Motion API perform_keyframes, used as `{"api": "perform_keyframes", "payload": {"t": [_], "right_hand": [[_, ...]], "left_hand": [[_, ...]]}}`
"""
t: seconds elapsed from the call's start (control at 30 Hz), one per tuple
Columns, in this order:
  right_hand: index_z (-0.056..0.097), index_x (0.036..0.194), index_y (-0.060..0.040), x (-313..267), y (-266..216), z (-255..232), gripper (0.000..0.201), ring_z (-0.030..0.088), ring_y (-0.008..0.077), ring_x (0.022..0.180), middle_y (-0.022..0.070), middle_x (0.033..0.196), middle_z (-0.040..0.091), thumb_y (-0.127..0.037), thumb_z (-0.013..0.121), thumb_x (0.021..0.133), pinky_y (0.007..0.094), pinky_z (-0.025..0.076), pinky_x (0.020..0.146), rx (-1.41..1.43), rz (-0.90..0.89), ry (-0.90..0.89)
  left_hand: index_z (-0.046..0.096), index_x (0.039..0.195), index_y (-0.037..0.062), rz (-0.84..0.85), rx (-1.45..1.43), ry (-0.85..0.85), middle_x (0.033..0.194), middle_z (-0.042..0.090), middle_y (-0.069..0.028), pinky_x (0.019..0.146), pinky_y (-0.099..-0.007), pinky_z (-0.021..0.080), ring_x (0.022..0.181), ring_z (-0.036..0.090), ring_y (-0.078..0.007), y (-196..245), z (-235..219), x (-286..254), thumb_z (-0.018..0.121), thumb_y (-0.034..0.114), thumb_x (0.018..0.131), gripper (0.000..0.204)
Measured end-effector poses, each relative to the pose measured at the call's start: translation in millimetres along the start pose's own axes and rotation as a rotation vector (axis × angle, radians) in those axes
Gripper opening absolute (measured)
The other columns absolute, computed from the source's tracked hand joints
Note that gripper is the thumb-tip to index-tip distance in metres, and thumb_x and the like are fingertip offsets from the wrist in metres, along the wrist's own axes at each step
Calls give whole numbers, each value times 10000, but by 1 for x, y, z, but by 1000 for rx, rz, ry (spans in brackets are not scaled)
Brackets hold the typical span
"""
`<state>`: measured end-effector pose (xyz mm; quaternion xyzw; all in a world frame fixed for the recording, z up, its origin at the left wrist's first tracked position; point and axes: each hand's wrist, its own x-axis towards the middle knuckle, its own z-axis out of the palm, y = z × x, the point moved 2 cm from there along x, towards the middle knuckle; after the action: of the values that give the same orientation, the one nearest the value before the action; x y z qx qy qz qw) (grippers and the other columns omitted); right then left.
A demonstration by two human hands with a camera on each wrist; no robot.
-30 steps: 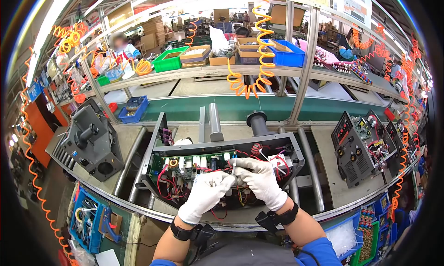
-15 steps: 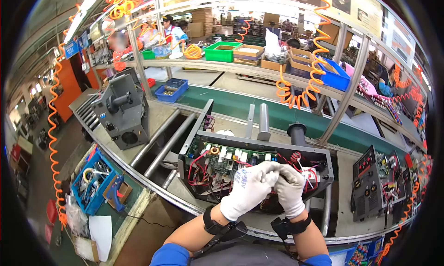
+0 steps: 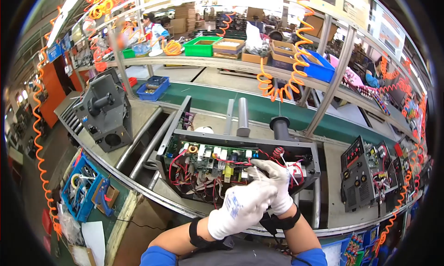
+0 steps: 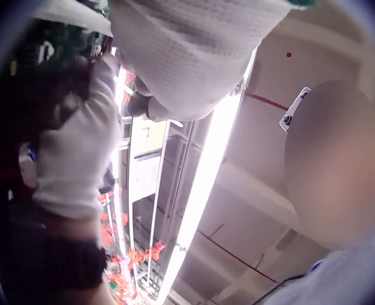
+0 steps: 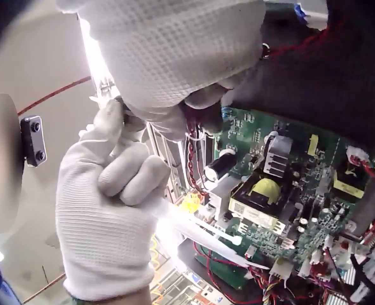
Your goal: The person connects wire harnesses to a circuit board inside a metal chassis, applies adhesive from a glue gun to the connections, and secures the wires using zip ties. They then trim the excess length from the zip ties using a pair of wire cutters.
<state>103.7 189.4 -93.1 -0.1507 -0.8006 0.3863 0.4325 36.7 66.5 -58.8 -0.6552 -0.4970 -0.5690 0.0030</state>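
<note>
Both hands wear white knit gloves and meet over the front right part of an open dark metal chassis (image 3: 231, 140). My left hand (image 3: 247, 203) overlaps my right hand (image 3: 276, 176) in the head view. In the right wrist view, the left hand (image 5: 108, 216) has its fingers curled and pinches the end of a thin white strip (image 5: 100, 99), which looks like a cable tie. The right hand (image 5: 181, 51) grips a bundle of twisted red and dark wires (image 5: 191, 155) with bent fingertips. A green circuit board (image 5: 243, 130) lies behind them.
Metal rollers (image 3: 154, 148) flank the chassis. Another machine (image 3: 104, 111) stands at left, an opened one (image 3: 363, 180) at right. A blue tool bin (image 3: 83, 185) sits at lower left. A coiled orange hose (image 3: 300, 39) hangs ahead, near a shelf with a blue bin (image 3: 319, 69).
The head view has turned. The hands have moved toward the front right of the chassis, and the left hand now crosses in front of the right. The white strip shows less plainly in the head view.
</note>
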Motion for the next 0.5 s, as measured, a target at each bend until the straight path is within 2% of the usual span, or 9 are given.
{"api": "perform_keyframes", "payload": {"t": [0.07, 0.13, 0.2, 0.27, 0.3, 0.33, 0.4, 0.47, 0.5], "right_hand": [[690, 975, -10, 5, 4, 2, 217, 659, 209, 798, 110, 896, 686, -121, 748, 797, 299, 517, 727, -73, 16, -40], [679, 942, -7, 8, 6, 2, 219, 651, 219, 794, 116, 872, 673, -143, 757, 789, 310, 510, 722, 28, 121, -103], [667, 978, -8, 10, 15, 1, 251, 646, 225, 800, 113, 850, 655, -134, 761, 782, 310, 506, 726, -2, -19, -135], [650, 1020, -9, 9, 4, -3, 278, 645, 233, 806, 108, 855, 635, -103, 757, 781, 303, 505, 728, 57, -11, -157], [631, 1032, -7, 9, 4, -5, 275, 640, 235, 800, 104, 870, 615, -90, 742, 795, 297, 504, 721, 14, -90, -181], [631, 1032, -7, 10, 5, -4, 275, 640, 235, 800, 104, 870, 615, -90, 742, 795, 297, 504, 721, 20, -90, -189], [619, 1027, -10, 10, 10, 1, 250, 636, 228, 802, 112, 885, 605, -110, 720, 822, 298, 503, 684, -211, -159, -162], [595, 1062, -15, 9, 18, 7, 310, 627, 226, 819, 121, 892, 594, -155, 731, 821, 300, 510, 649, 381, 210, -189], [577, 1100, -5, 13, 10, 1, 365, 631, 238, 852, 130, 907, 595, -164, 739, 815, 308, 518, 669, 106, 39, -177]], "left_hand": [[634, 1033, 18, 0, -1, -20, 902, 667, -135, 690, -367, 547, 799, 671, -313, -3, 7, -8, 566, -80, 710, 344], [637, 1028, 33, -46, 43, -100, 907, 667, -133, 671, -356, 542, 792, 672, -306, -4, 4, -11, 594, -86, 698, 353], [641, 1021, 48, -69, 93, -111, 907, 669, -128, 655, -349, 538, 791, 672, -305, 0, 5, -9, 637, -82, 709, 338], [648, 1012, 60, -187, 28, -49, 909, 669, -129, 658, -338, 539, 789, 674, -304, 0, 2, -6, 671, -61, 744, 295], [654, 1005, 57, -156, 27, 1, 912, 671, -135, 665, -327, 540, 778, 678, -307, 0, 2, -2, 683, -46, 771, 257], [654, 1005, 57, -163, 33, 6, 912, 671, -135, 665, -327, 540, 778, 678, -307, 1, 2, 0, 683, -46, 771, 257], [658, 1001, 47, -80, -5, 22, 922, 674, -136, 677, -322, 540, 784, 681, -312, 6, 2, -1, 676, -54, 769, 253], [658, 1024, 38, -101, -12, 21, 910, 673, -148, 698, -328, 539, 810, 675, -314, 8, -3, 0, 637, -47, 791, 248], [622, 1114, 36, -91, 93, -13, 914, 662, -127, 692, -321, 533, 812, 659, -286, 14, -12, 3, 618, -39, 785, 338]]}}
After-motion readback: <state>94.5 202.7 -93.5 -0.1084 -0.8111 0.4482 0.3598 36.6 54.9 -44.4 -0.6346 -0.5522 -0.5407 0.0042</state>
